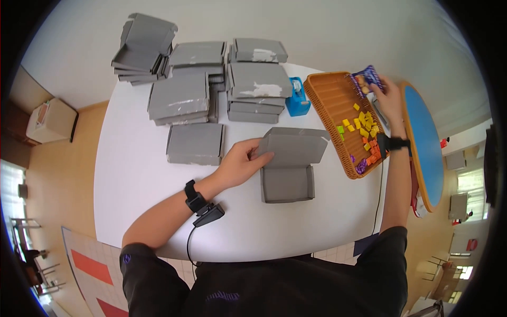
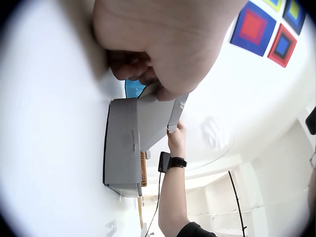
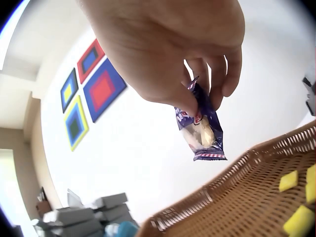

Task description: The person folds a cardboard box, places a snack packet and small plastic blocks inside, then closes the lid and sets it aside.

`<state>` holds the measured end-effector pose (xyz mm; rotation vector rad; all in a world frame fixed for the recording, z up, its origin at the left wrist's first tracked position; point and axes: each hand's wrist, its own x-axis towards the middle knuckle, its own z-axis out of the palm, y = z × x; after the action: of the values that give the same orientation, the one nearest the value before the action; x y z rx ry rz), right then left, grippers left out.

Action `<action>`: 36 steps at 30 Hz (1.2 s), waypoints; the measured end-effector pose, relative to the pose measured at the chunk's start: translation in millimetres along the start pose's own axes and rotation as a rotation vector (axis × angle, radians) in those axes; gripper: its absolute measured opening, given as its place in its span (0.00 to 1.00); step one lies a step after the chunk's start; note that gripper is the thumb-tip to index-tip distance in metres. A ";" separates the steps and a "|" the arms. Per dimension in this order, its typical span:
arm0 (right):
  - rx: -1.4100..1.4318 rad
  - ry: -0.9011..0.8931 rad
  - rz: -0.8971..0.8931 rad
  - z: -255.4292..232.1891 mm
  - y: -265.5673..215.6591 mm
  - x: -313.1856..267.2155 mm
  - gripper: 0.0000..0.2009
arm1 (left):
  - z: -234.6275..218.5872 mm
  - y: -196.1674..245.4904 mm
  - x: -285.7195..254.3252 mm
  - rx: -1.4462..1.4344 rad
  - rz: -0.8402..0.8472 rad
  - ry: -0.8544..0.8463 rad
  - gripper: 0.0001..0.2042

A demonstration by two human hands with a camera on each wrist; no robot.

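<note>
My left hand (image 1: 244,162) pinches the raised lid of a small grey cardboard box (image 1: 288,183) between thumb and fingers, at the lid's left edge. The box stands open on the white table, and its inside shows bare grey card. My right hand (image 1: 390,101) holds a purple snack packet (image 1: 366,81) by its top, over the far right corner of a brown wicker basket (image 1: 328,100). In the right wrist view the packet (image 3: 203,129) hangs from thumb and fingertips, with a see-through window. Yellow, orange, green and purple wrapped sweets (image 1: 364,124) lie in the basket.
Stacks of closed grey boxes (image 1: 179,98) fill the far side of the white table (image 1: 137,195), with open ones (image 1: 145,42) piled far left. A single closed box (image 1: 195,143) lies left of my hand. A blue tape dispenser (image 1: 299,101) and a blue-topped stool (image 1: 425,142) stand near the basket.
</note>
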<state>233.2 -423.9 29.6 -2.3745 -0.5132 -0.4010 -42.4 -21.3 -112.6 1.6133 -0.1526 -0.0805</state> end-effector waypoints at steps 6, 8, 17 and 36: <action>0.400 -0.413 -0.023 2.7 -132.6 -152.6 0.19 | 3.4 -6.1 -0.1 -0.010 -0.039 0.021 0.16; 0.304 -0.598 -0.062 36.8 -161.8 -184.0 0.23 | 5.6 -7.6 0.7 0.003 -0.032 0.021 0.16; -0.079 -0.411 -0.335 101.4 -187.4 -221.0 0.18 | 2.4 0.2 -5.2 -0.006 -0.047 0.006 0.23; 0.017 -0.499 -0.456 110.3 -195.8 -232.3 0.18 | 2.9 11.6 -5.1 0.022 -0.057 -0.001 0.12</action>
<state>-43.8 -272.4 -39.5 -2.3228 -1.2910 0.0130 -48.4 -23.9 -101.4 1.6402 -0.1082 -0.1239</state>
